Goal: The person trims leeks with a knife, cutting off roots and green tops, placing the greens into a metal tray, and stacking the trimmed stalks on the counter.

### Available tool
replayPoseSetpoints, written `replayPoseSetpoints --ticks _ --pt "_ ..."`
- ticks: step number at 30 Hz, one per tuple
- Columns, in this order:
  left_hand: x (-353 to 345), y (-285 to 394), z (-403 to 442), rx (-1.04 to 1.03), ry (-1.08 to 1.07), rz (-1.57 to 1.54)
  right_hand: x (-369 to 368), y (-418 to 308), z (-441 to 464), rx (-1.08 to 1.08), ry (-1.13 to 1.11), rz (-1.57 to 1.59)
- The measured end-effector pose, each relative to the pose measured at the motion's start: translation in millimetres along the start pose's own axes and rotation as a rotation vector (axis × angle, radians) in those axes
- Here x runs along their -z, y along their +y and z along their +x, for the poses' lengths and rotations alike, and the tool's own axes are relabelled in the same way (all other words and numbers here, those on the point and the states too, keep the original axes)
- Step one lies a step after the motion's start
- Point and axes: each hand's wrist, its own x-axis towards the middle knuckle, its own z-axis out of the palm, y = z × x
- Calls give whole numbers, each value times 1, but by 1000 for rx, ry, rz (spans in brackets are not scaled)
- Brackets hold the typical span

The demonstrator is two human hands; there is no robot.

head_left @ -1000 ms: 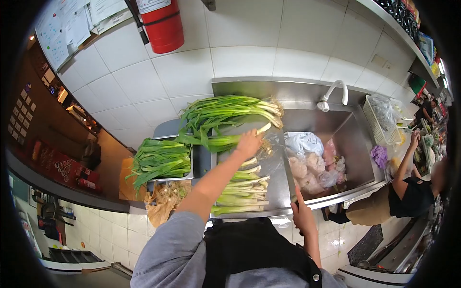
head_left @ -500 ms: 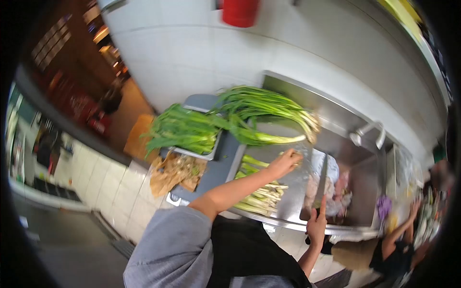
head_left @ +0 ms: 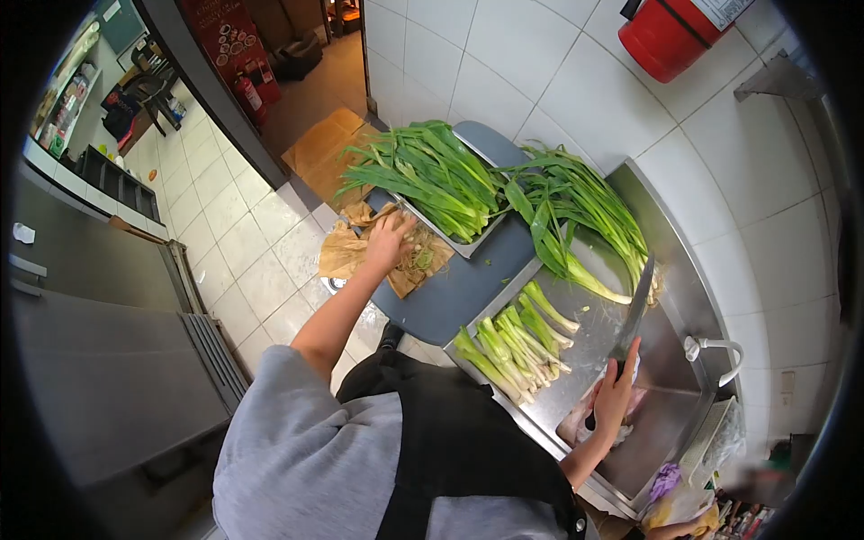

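Note:
My left hand [head_left: 391, 238] is over crumpled brown paper [head_left: 338, 256] strewn with root and leaf scraps; its fingers look loosely apart, slightly blurred, with nothing clearly held. My right hand [head_left: 614, 398] grips the dark handle of a long knife [head_left: 640, 310], the blade pointing up and away over the sink's metal drainboard [head_left: 589, 340]. Trimmed pale leek stalks [head_left: 515, 346] lie in a row on the drainboard. Behind them rest long leeks [head_left: 576, 211], leaves and roots still attached. Cut green leaves [head_left: 427, 175] fill a metal tray [head_left: 483, 245] beside the paper.
The sink basin [head_left: 650, 432] holds plastic-wrapped contents, partly behind my right hand. A faucet [head_left: 720, 349] stands at its right rim. The tray and paper rest on a grey surface [head_left: 450, 301]. A fire extinguisher [head_left: 670, 40] hangs on the tiled wall. Another person's hand [head_left: 679, 529] shows at lower right.
My left hand has moved from the drainboard leftward to the paper with scraps. My right hand still holds the knife. The camera has turned left.

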Motion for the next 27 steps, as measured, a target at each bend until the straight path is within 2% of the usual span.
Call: replayPoseSetpoints --ticks 1,3,6,8,11,12,13,14,16,18,19,21,22,24,26,27 --pt "-13 -21 -6 2 -124 213 -2 -7 1 -27 -22 -37" --pt "-17 -29 -9 17 -117 211 -1 -18 1 -70 -14 -71" --pt "-6 23 7 20 -65 165 8 -19 -10 -89 -3 -61" --pt "7 70 19 -38 241 98 10 -6 -16 -89 25 -115" --pt "22 159 57 -377 262 -187 13 -5 -34 -124 23 -123" --pt "13 183 71 -496 160 -267 15 -3 -38 -137 7 -147" --pt "-2 205 78 -579 63 -260 10 18 -40 -7 70 -145" --pt "-22 222 86 -722 -13 -238 9 21 -44 -14 87 -139" --pt "-58 254 98 -863 -212 -113 7 26 -53 -183 -38 -82" --pt "-94 276 108 -942 -194 33 0 32 -57 -89 -57 -105" --pt "-105 286 112 -961 -195 29 -3 32 -60 -116 -74 -82" --pt "-113 304 115 -804 -423 292 -8 33 -63 -221 -128 -3" --pt "-116 310 117 -815 -423 294 -11 37 -63 -224 -118 3" --pt "-125 317 118 -723 -517 591 -18 48 -61 -158 -151 -88" --pt "-148 311 120 -723 -472 596 -24 53 -55 -143 -165 -94" --pt "-149 311 124 -709 -531 590 -27 54 -52 -106 -172 -117"
